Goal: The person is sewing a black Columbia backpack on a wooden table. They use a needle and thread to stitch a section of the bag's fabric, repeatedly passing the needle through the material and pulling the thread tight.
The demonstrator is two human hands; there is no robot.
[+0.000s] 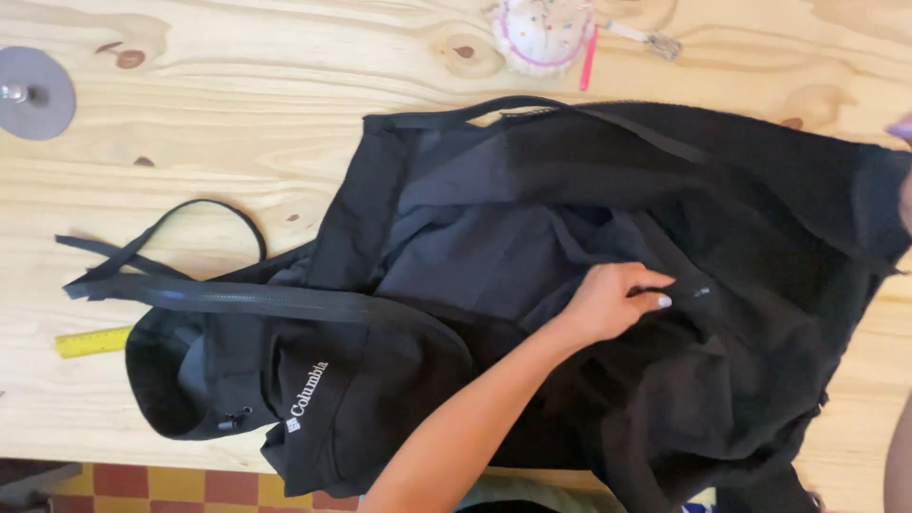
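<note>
Pale knotty pine tabletop [237, 85], red and yellow checked floor tiles below its near edge. Black jacket [589, 285] spread across the middle to the right edge. Left hand [613, 302] fingers pinch its lining. Right hand [902, 190] barely visible at the right edge, grip unclear. Yellow ruler [92, 341] near the left edge, pincushion [541, 33] at the far edge.

I see one bare arm come up from the bottom edge, bent a little at the wrist. Its hand [613, 302] lies palm down with the fingers [655, 285] curled together, pinching. At the far right edge another hand [904, 204] barely shows.
</note>
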